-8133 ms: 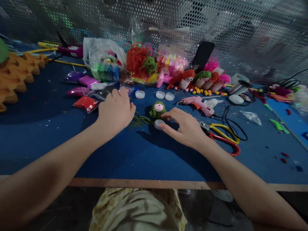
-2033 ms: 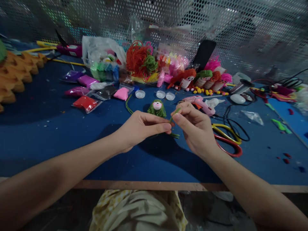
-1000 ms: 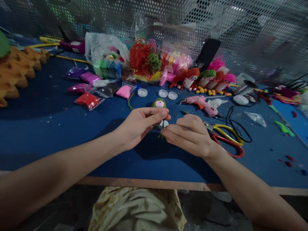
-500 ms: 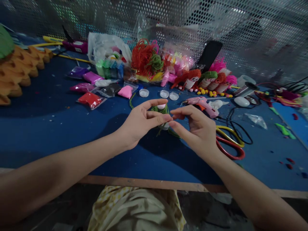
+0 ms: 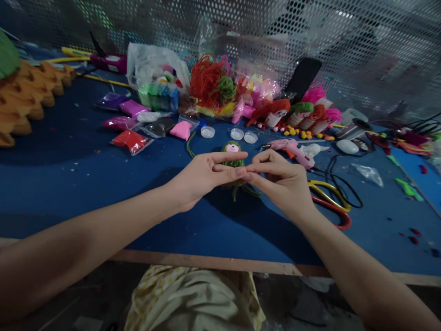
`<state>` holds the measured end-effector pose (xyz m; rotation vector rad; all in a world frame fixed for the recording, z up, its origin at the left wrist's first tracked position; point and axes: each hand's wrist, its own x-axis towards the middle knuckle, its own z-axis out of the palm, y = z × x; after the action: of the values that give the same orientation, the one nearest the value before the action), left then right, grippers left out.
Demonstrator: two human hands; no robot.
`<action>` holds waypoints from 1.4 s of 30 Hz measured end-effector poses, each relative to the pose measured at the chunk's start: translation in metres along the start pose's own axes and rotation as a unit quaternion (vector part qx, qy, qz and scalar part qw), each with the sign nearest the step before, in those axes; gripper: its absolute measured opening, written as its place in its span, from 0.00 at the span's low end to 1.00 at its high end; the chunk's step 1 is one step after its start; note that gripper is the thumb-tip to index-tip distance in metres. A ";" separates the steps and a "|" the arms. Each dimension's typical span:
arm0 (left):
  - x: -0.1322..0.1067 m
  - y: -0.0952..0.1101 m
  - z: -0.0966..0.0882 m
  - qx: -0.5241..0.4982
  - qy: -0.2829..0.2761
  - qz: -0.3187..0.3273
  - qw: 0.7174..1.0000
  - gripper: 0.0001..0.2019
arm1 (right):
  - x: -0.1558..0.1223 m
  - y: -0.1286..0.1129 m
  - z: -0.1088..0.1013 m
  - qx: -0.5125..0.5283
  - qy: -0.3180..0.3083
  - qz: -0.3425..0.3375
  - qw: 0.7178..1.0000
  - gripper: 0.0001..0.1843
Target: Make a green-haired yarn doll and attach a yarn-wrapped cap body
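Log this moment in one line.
left hand, right hand: meeting at fingertips; green yarn: below; green-haired doll: beyond; scissors: beside right hand

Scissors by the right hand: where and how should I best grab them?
Probably take the scissors by their handle loops, coming from the person's right: they lie flat, with the red and yellow loops exposed and spread toward that side, while the right hand hides the blades.

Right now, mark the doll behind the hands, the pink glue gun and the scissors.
Doll (image 5: 232,149): head view, pink face.
Glue gun (image 5: 296,149): head view, pink body.
Scissors (image 5: 346,219): head view, red handle.
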<state>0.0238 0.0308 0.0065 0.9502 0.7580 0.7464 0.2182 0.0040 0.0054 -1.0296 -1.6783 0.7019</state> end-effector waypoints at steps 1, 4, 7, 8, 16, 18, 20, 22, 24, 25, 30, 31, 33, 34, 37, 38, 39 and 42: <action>0.000 0.000 0.000 -0.004 -0.002 -0.007 1.000 0.24 | 0.000 0.001 0.000 -0.002 0.002 -0.001 1.000 0.09; -0.001 0.000 0.001 0.004 -0.019 -0.014 1.000 0.16 | 0.001 0.004 -0.001 -0.012 0.014 -0.003 1.000 0.10; -0.002 0.001 0.002 0.044 -0.028 0.010 0.999 0.08 | 0.002 0.007 -0.001 0.006 0.037 0.007 0.999 0.09; -0.002 0.002 0.002 0.058 -0.024 0.021 0.998 0.07 | 0.002 0.008 -0.001 0.018 0.040 0.015 0.999 0.08; -0.002 0.004 0.004 0.125 0.017 0.077 0.989 0.07 | 0.002 0.016 -0.005 0.025 0.017 0.044 0.999 0.04; -0.001 0.004 0.003 0.166 0.043 0.114 0.979 0.09 | 0.002 0.015 -0.007 0.007 0.017 0.031 0.999 0.05; -0.001 0.005 0.002 0.193 0.066 0.165 0.965 0.11 | 0.003 0.014 -0.008 -0.004 0.022 0.016 1.000 0.06; -0.001 0.004 0.001 0.196 0.072 0.202 0.957 0.15 | 0.003 0.012 -0.008 -0.018 0.022 0.000 1.000 0.05; -0.001 0.003 0.001 0.201 0.057 0.204 0.957 0.17 | 0.003 0.010 -0.006 -0.040 0.016 -0.026 0.999 0.03; -0.002 0.002 0.001 0.205 0.049 0.197 0.957 0.17 | 0.002 0.009 -0.005 -0.055 0.014 -0.042 0.997 0.03; -0.003 0.001 0.001 0.189 0.024 0.148 0.971 0.13 | 0.001 0.007 -0.004 -0.141 0.033 -0.114 0.983 0.02; -0.002 0.002 0.000 0.193 0.022 0.140 0.971 0.11 | 0.002 0.007 -0.005 -0.153 0.034 -0.129 0.979 0.03; 0.000 0.006 -0.002 0.217 0.015 0.124 0.968 0.09 | 0.003 0.009 -0.007 -0.180 0.026 -0.158 0.970 0.03; 0.001 0.008 -0.003 0.233 0.008 0.116 0.965 0.08 | 0.004 0.010 -0.008 -0.196 0.020 -0.171 0.965 0.03; 0.004 0.012 -0.007 0.273 -0.008 0.106 0.956 0.08 | 0.006 0.014 -0.012 -0.243 -0.002 -0.192 0.951 0.04; 0.005 0.013 -0.008 0.287 -0.010 0.106 0.952 0.08 | 0.006 0.015 -0.013 -0.254 -0.009 -0.195 0.947 0.04; 0.005 0.014 -0.008 0.302 -0.010 0.108 0.947 0.08 | 0.006 0.016 -0.014 -0.261 -0.017 -0.197 0.945 0.05; 0.005 0.013 -0.009 0.342 -0.010 0.117 0.932 0.09 | 0.008 0.020 -0.014 -0.267 -0.035 -0.203 0.941 0.06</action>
<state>0.0165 0.0441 0.0137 1.7012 0.9175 0.6827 0.2359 0.0198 -0.0030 -0.9756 -2.1204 0.0025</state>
